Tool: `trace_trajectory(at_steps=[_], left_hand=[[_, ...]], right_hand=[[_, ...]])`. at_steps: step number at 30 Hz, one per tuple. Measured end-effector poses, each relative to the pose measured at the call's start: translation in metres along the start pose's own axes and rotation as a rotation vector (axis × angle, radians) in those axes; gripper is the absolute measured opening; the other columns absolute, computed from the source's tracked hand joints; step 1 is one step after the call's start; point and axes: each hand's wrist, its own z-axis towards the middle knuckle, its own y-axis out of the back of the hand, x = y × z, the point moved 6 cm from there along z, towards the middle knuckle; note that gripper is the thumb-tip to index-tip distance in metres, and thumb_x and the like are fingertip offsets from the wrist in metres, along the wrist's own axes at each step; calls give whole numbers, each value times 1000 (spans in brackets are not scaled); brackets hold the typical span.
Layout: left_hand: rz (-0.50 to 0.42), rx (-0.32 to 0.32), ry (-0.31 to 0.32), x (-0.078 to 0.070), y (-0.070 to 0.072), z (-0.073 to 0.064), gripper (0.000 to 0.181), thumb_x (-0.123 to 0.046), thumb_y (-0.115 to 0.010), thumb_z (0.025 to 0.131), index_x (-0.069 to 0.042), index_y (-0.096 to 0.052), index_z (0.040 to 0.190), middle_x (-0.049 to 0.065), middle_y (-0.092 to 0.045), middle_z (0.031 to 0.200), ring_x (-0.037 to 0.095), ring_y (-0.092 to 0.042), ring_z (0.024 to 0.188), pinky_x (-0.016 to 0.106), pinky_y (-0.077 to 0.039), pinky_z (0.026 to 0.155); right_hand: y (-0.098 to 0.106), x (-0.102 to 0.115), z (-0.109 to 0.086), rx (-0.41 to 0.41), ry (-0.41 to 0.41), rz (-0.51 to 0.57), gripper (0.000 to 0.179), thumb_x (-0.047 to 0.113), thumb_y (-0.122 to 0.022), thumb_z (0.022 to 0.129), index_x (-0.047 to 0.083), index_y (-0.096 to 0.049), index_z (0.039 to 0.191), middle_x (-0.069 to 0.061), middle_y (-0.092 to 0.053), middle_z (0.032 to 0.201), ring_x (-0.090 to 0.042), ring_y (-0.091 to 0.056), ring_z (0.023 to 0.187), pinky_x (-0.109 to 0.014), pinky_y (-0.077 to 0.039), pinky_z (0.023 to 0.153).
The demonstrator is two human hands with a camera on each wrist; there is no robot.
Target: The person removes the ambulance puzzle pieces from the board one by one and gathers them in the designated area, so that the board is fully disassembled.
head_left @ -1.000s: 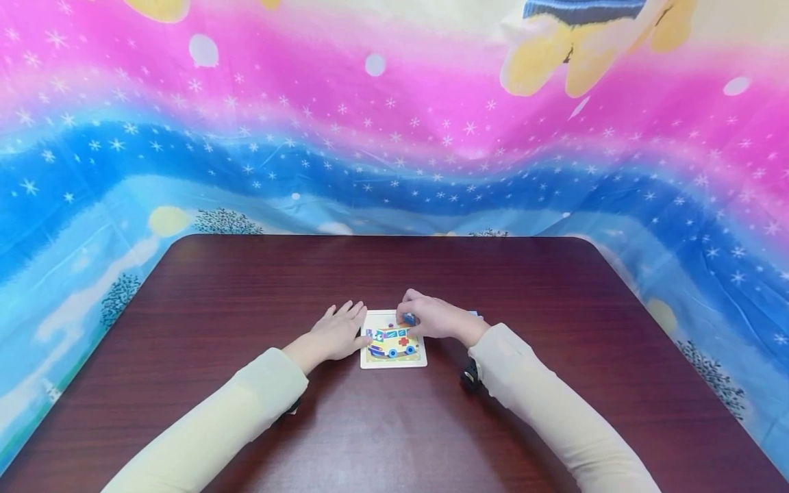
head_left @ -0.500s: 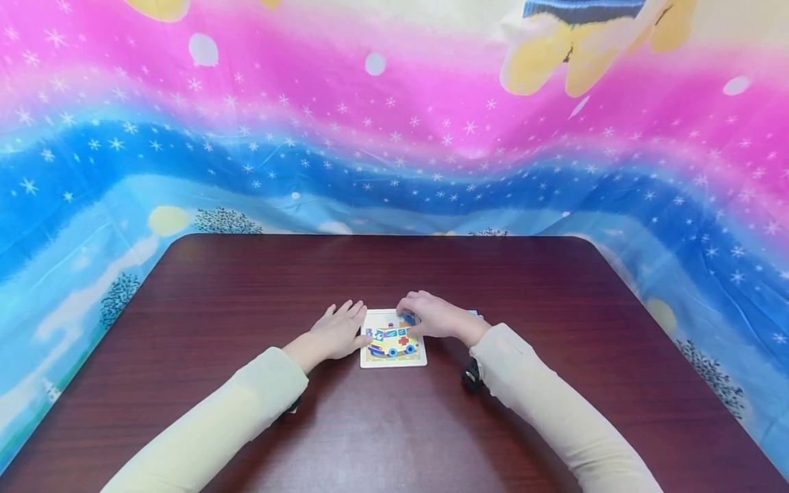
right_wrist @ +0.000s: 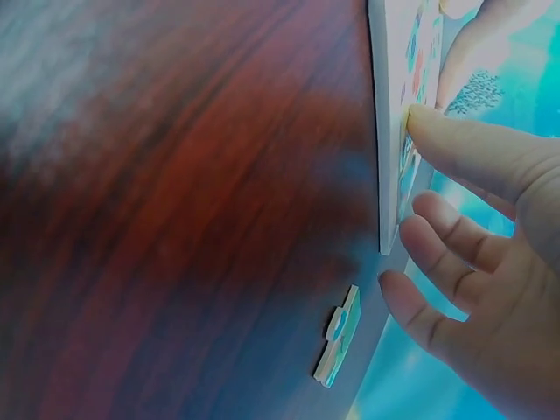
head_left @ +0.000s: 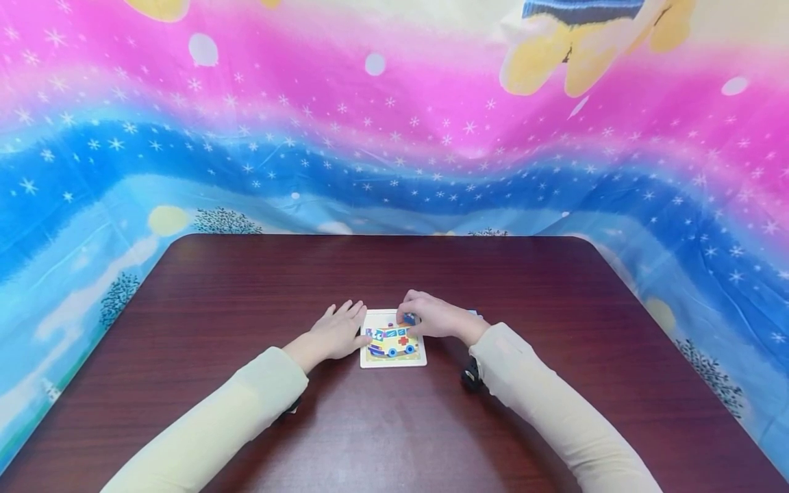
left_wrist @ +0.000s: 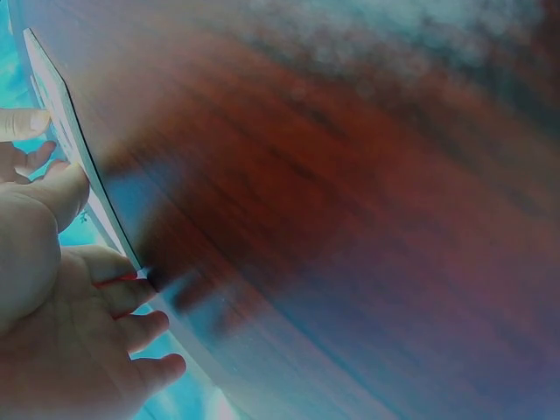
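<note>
A small square jigsaw puzzle [head_left: 394, 352] with a white frame and a yellow ambulance picture lies flat on the table. My left hand [head_left: 335, 333] rests at its left edge, fingers spread, the thumb over the frame. Over the upper right corner, my right hand [head_left: 434, 315] has its thumb and curled fingers around a blue puzzle piece [head_left: 409, 319], mostly hidden by the hand. In the right wrist view the thumb touches the board's face and the other fingers bend loosely beside it. A loose puzzle piece [right_wrist: 339, 337] lies on the table beyond the right hand.
The dark reddish-brown wooden table [head_left: 382, 424] reaches to a rounded far edge. Behind and beside it hangs a colourful cloth [head_left: 370, 157] in pink and blue with snowflakes. A black strap device [head_left: 471, 375] sits under the right wrist.
The right hand's fingers shift slightly over the upper right corner of the puzzle. The left hand and the puzzle stay in about the same place.
</note>
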Motion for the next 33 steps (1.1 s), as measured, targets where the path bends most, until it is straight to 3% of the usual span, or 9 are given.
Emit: trace_trajectory(at_steps=[7,14,20,27,33], left_hand=[[13,6,3,0,0,0,67,-40,-49,94,2,-29,142,15,-25,147,30,-18,136,47,-15,107],[14,7,4,0,-1,1,67,-40,-49,94,2,-29,142,14,-25,148,30,-18,136,47,-15,107],[18,11,9,0,-1,1,68,-41,-48,94,1,-29,143,14,-24,148,29,-17,136,47,-14,107],[14,11,8,1,-1,1,67,-41,-49,94,2,-29,142,14,-24,148,30,-17,136,47,-14,107],[8,6,3,1,-2,2,68,-40,-50,93,2,-29,142,14,-25,148,30,-18,136,48,-15,107]], right_hand=[[1,-2,-2,-6,-23,-5,19,13,-72,79,18,-62,94,-1,-50,101,-18,-43,87,-36,-39,74],[1,-5,-3,-18,-31,5,26,12,-72,80,15,-63,104,0,-52,100,-15,-48,78,-30,-43,71],[0,-9,-4,-19,-50,-29,29,12,-70,82,13,-64,110,0,-53,102,-14,-49,85,-29,-45,77],[5,-11,-7,-76,-31,-41,34,13,-71,81,7,-63,114,-2,-57,104,-16,-52,92,-32,-45,84],[11,-20,-13,-119,-66,-14,31,11,-70,83,5,-64,112,-4,-55,103,-16,-50,90,-29,-46,79]])
